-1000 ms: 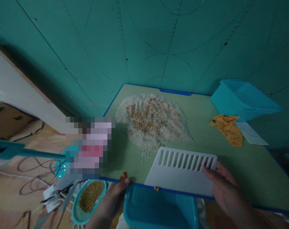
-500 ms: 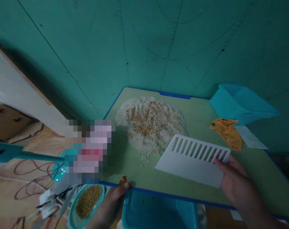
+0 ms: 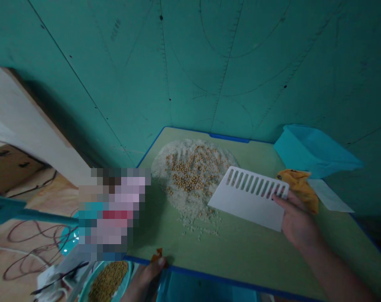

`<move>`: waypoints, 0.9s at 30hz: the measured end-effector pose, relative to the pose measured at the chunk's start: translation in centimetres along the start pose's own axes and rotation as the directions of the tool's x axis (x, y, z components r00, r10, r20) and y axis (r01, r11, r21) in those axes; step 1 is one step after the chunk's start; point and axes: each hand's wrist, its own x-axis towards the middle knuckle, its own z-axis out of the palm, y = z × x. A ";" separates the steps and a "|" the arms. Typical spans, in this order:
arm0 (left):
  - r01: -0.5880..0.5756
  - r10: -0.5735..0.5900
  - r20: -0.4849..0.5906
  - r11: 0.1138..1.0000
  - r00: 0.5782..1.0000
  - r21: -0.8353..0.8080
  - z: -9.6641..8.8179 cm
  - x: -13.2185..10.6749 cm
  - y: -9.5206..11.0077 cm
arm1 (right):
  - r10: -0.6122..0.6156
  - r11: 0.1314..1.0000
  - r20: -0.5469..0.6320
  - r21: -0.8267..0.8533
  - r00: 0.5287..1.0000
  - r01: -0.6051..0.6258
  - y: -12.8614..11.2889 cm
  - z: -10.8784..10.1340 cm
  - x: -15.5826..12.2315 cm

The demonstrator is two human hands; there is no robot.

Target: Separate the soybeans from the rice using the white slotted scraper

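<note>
My right hand (image 3: 299, 218) grips the right end of a white plastic scraper (image 3: 251, 201) with a row of slots along its top. Its slanted left end overlaps the right side of a heap of white rice-like grains (image 3: 177, 205). Round tan beans (image 3: 188, 178) lie mixed into the top of that heap. My left hand (image 3: 146, 274) is at the front edge of the pale green table (image 3: 240, 256), thumb on top and the other fingers hidden below. A small orange-brown scrap (image 3: 157, 254) sits beside that thumb.
At the back right are a teal bin (image 3: 312, 151), an orange cloth (image 3: 299, 191) and a white sheet (image 3: 331, 195). A teal bowl of grain (image 3: 108, 281) and a blue tub (image 3: 206, 287) stand below the front edge. A blurred-out pink area (image 3: 117, 214) covers the left side.
The view has tilted upward. My right hand has moved the scraper away from the front edge, toward the wall. Loose grains now show scattered at the heap's near side; my left hand stays at the edge.
</note>
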 end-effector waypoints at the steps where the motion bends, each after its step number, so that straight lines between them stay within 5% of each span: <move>1: 0.009 -0.009 -0.004 1.000 1.000 -0.004 -0.1 0.0 0.0 | 0.001 1.000 -0.003 -0.008 1.000 -0.001 0.0 -0.1 0.0; 8: 0.044 -0.041 -0.065 0.998 0.997 0.039 -0.3 0.2 0.0 | -0.054 0.993 -0.044 -0.106 0.998 0.049 0.3 -0.7 0.0; 27: -0.021 0.018 0.044 0.998 0.999 0.067 0.8 -0.1 0.4 | -0.009 0.999 0.019 -0.053 1.000 0.010 0.2 -0.6 -0.6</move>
